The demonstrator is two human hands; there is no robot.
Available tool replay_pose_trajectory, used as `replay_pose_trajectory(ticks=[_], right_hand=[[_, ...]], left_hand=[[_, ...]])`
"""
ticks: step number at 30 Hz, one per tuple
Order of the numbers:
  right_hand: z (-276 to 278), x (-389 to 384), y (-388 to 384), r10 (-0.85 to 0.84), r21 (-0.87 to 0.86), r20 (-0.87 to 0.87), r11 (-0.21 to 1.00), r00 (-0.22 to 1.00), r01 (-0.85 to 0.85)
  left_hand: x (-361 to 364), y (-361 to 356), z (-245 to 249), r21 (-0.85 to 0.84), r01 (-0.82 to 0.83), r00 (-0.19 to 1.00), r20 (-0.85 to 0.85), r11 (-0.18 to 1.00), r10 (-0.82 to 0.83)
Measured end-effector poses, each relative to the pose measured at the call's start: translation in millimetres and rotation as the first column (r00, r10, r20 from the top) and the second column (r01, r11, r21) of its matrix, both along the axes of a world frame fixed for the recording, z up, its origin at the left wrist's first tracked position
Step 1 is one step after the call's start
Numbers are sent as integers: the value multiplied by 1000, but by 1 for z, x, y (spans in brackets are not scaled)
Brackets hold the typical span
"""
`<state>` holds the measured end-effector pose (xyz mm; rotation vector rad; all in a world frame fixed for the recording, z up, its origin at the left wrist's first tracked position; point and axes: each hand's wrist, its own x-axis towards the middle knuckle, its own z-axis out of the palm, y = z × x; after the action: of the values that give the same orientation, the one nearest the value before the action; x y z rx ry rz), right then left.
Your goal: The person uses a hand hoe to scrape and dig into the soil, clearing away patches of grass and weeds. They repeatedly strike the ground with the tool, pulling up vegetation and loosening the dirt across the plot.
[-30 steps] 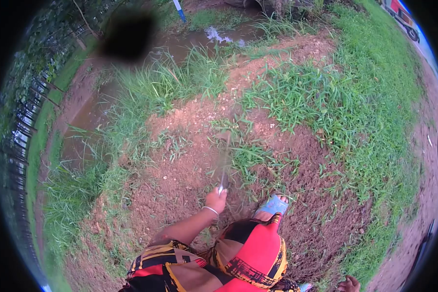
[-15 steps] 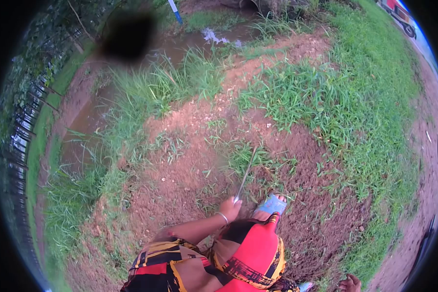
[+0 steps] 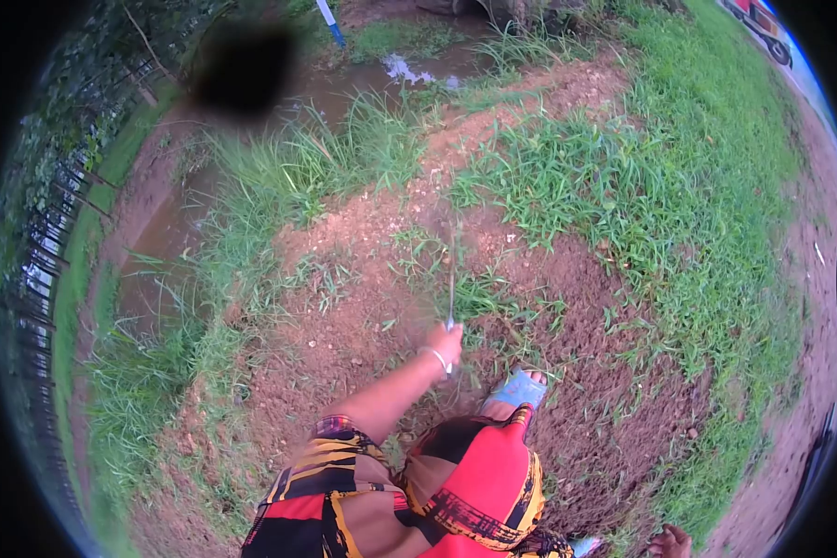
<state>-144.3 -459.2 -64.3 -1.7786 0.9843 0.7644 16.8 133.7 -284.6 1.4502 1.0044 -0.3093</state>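
My left hand (image 3: 445, 345), with a pale bangle at its wrist, is closed round the handle of a long thin metal blade (image 3: 452, 284). The blade points away from me over a patch of grass (image 3: 482, 296) on the reddish soil, its far end blurred. A pale end of the handle shows below the fist. At the bottom right edge, well apart from the blade, my right hand (image 3: 670, 541) is partly in view. Its fingers are loosely bent and apart, with nothing visible in them. My foot in a light blue sandal (image 3: 519, 389) stands just right of my left hand.
Dark, loose soil (image 3: 614, 418) lies to the right of my foot. Thick grass (image 3: 707, 214) covers the slope at the right, beside a dirt track (image 3: 823, 251). Muddy water (image 3: 167, 219) runs along the left and far side. A vehicle (image 3: 763, 28) stands at the upper right.
My left hand has moved forward, away from me, with the blade. The blade has swung from leaning right to pointing nearly straight ahead. My right hand has hardly moved.
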Motion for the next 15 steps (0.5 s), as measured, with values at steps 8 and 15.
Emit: replay_pose_trajectory(ticks=[8,15], right_hand=[[-2,7,10,93,-128,-55,987,994,-99],[3,7,19,83,-119,-45,989,996,-88]], left_hand=[[-45,-35,41,-245,297,951,158,923,-264],[51,4,14,77,152,961,220,985,-166]])
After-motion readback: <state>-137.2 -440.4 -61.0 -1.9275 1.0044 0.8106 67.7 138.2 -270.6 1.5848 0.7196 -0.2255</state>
